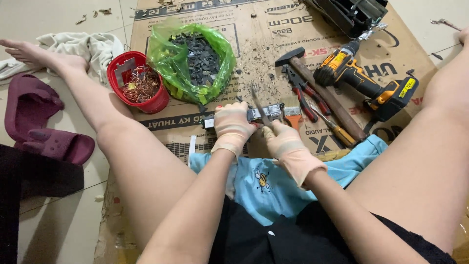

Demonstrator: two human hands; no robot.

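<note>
- The person sits on the floor with legs spread; everything below is placed relative to the flattened cardboard sheet (273, 44) lying between the legs.
- The left hand (231, 126), in a thin pale glove, is at the near edge of the cardboard, fingers wrapped round the left end of a small metal-and-black electrical part (264, 113) and pinning it down.
- The right hand (288, 146), gloved too, is just right of it, fingers closed round the handle of a slim tool (259, 105) whose shaft slants up over the part; its tip is too blurred to tell whether it is a screwdriver or a pick.
- Done so far, as I judge it: a green plastic bag (193, 61) on the cardboard's left half holds a heap of dark scrap pieces, and a red bowl (139, 83) at the left edge holds tangled copper wire, so a fair amount seems already stripped and sorted.
- Left: the part in hand looks whole, with its casing closed.
- On the right half lie a hammer (317, 83), red-handled pliers (303, 95), a yellow-handled screwdriver (337, 131) and a yellow-and-black cordless drill (364, 80), all untouched.
- Off the cardboard to the left: dark red slippers (41, 122) and a pale cloth (88, 46).
</note>
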